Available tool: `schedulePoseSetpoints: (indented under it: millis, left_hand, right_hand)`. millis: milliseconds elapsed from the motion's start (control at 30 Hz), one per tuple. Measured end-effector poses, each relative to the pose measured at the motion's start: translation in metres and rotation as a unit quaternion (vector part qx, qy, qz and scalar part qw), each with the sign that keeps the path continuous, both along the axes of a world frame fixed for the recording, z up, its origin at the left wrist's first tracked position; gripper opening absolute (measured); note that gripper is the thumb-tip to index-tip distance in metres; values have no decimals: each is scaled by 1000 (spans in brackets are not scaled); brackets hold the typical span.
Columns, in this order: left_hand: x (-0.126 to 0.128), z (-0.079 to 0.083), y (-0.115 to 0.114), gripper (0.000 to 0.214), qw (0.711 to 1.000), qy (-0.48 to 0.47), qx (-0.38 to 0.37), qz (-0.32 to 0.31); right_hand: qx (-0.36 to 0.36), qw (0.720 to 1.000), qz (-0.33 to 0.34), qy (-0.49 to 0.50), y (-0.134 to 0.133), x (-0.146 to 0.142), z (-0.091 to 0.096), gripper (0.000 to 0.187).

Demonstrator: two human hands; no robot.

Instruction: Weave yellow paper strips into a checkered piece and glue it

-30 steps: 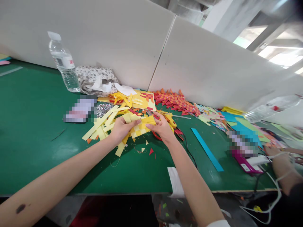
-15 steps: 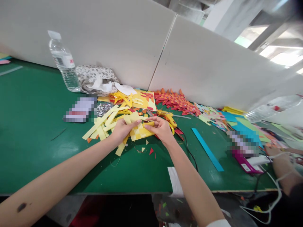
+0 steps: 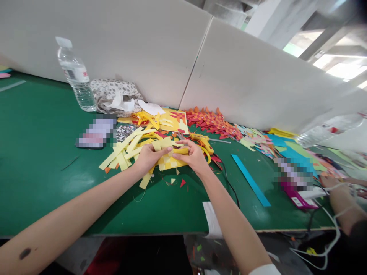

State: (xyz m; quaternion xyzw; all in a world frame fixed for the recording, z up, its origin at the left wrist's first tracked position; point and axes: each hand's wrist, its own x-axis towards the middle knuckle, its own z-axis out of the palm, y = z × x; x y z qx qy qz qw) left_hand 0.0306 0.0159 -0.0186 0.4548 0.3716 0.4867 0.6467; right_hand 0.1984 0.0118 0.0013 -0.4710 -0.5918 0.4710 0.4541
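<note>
Between my two hands is a woven piece of yellow paper strips [image 3: 168, 163], a checker of pale and deeper yellow. My left hand [image 3: 149, 157] pinches its left side, thumb on top. My right hand [image 3: 192, 153] grips the right side, with thumb and fingers around a curled yellow strip. Loose pale yellow strips [image 3: 122, 154] lie in a heap left of my left hand. Just beyond my right hand rests a yellow glue gun [image 3: 202, 140] with a black cord. Small red and yellow scraps [image 3: 182, 183] are scattered in front of the woven piece.
A water bottle [image 3: 75, 76] and a patterned cloth bag [image 3: 114, 93] stand against the partition. A phone [image 3: 97, 133] lies at left. Red-orange woven paper fish [image 3: 213, 122] are piled behind. A blue strip [image 3: 250, 179] lies at right, near another person's hand [image 3: 332, 183].
My right hand has shifted slightly, and the curled yellow strip by its thumb shows more. Both hands keep hold of the woven paper. The camera view has moved a little.
</note>
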Motion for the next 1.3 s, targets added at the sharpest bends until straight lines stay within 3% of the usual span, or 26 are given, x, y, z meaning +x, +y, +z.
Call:
schedulePoseSetpoints:
  millis: [200,333,600,700,933,1300]
  left_hand:
    - [-3,2,3,21,999,8,13,40]
    - [-1,-1,3,22,1000,-3,8,23]
    - [2,-3,-1,37,1000,-29,-2,-3]
    - [1,-2,1,34,1000,-17,-2,8]
    - [-2,1,6,30,998,13,-20,51]
    - [0,0,4,30,997,27,-13,66]
  right_hand:
    - [-5,999,-33,-35,0,4,3,51]
    - [-1,996,-34,-86,-2,3,5,53]
    - [-14,995,-8,-98,-2,3,4,53]
    - [-5,995,-9,-99,-2,2,4,53]
    - [9,994,-78,-73,2,5,2,56]
    - [-29,998,-27,-57,-2,5,5,58]
